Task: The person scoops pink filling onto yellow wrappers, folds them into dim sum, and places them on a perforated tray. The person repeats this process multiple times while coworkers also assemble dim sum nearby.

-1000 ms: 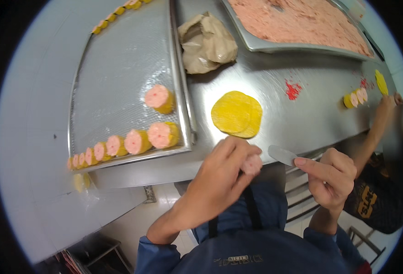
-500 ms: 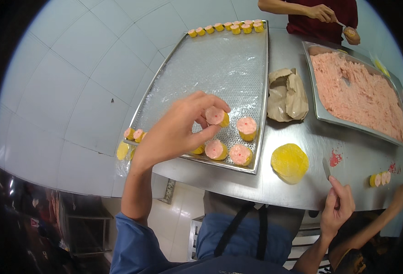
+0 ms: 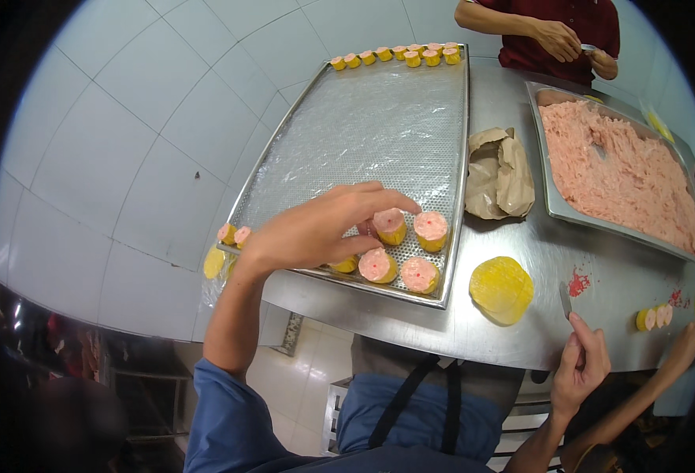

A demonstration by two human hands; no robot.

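Observation:
My left hand point(image 3: 324, 225) is over the near end of a metal tray point(image 3: 340, 150). Its fingers are apart around a yellow-wrapped dumpling point(image 3: 389, 227) with pink filling and a red dot, which sits upright on the tray. Beside it stand similar dumplings point(image 3: 430, 230), one of them partly under my palm. My right hand point(image 3: 582, 364) grips a small spreading knife point(image 3: 566, 301), its flat blade pointing away over the steel table. Left of the knife lies a stack of round yellow wrappers point(image 3: 501, 290). Red bits point(image 3: 579, 282) are scattered just beyond the blade.
A deep pan of pink filling point(image 3: 623, 165) stands at the right, with a crumpled brown paper bag point(image 3: 499, 175) between it and the tray. More dumplings point(image 3: 399, 54) line the tray's far edge. Across the table a co-worker's hands point(image 3: 564, 43) work; another person's hand point(image 3: 685, 345) is near three dumplings point(image 3: 655, 317).
My left hand has lowered the dumpling onto the tray, and its fingers have spread from it. My right hand with the knife has hardly moved. The co-worker's hand at the right has moved closer to the dumplings.

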